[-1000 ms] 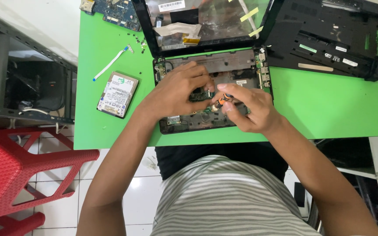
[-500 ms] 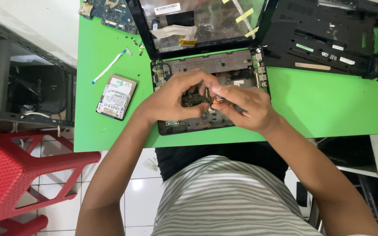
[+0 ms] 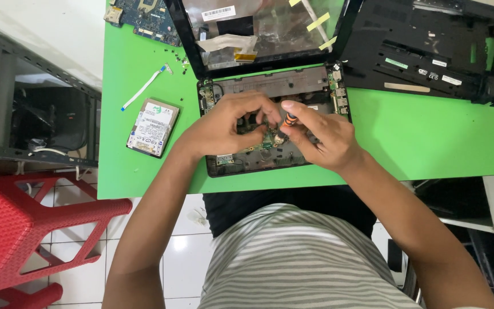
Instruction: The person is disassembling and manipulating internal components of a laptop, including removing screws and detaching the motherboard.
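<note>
laptop base [image 3: 270, 91]: opened, dark, green board exposed | left hand [image 3: 221, 126]: pinching board | right hand [image 3: 321, 134]: gripping orange-black screwdriver [image 3: 289, 120]

Both hands cover the middle of the opened laptop base [image 3: 275, 86], so the small green board [image 3: 267, 140] shows only as a sliver between the fingers. The screwdriver [image 3: 290, 119] shows just an orange-black bit; its tip is hidden. At the frame's top edge, the circuit board [image 3: 144, 17] and black shell [image 3: 430, 46] are cut off.
</note>
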